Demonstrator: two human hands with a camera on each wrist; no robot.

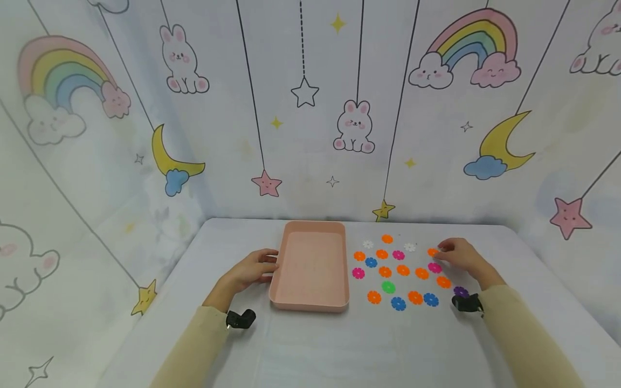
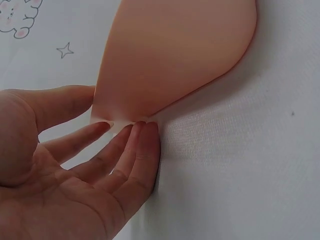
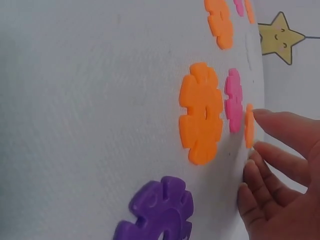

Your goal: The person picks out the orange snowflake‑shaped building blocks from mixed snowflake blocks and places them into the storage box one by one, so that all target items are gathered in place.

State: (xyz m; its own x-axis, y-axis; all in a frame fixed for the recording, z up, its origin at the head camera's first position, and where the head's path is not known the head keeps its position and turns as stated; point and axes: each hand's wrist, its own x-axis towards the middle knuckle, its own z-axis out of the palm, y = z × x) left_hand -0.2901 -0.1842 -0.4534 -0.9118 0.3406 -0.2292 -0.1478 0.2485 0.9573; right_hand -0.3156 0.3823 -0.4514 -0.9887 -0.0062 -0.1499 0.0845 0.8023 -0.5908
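The pink tray (image 1: 310,269) stands on the desk (image 1: 310,345) slightly left of centre, long side running away from the person, and its interior shows no pieces in the head view. The left hand (image 1: 252,269) rests against the tray's left wall; in the left wrist view its fingers (image 2: 122,150) are nearly straight, tips touching the tray's lower edge, thumb lying along the wall, with nothing enclosed in the palm. To the right of the tray, apart from it, the flower-shaped plastic discs (image 1: 402,269) lie flat and scattered on the desk: mostly orange, with several magenta, blue and white ones, one green and one purple (image 1: 461,291). The right hand (image 1: 463,256) is at the far right edge of this group, fingertips at an orange disc (image 1: 432,251). In the right wrist view the thumb and forefinger (image 3: 285,127) stand slightly apart on either side of that orange disc (image 3: 249,126), which appears edge-on; whether they already pinch it or only touch it cannot be told, and the disc appears to lie on the desk surface. Judged from this layout, the work is at its start: no disc is in the tray, the first pick is being set up, and all the discs remain to be handled.
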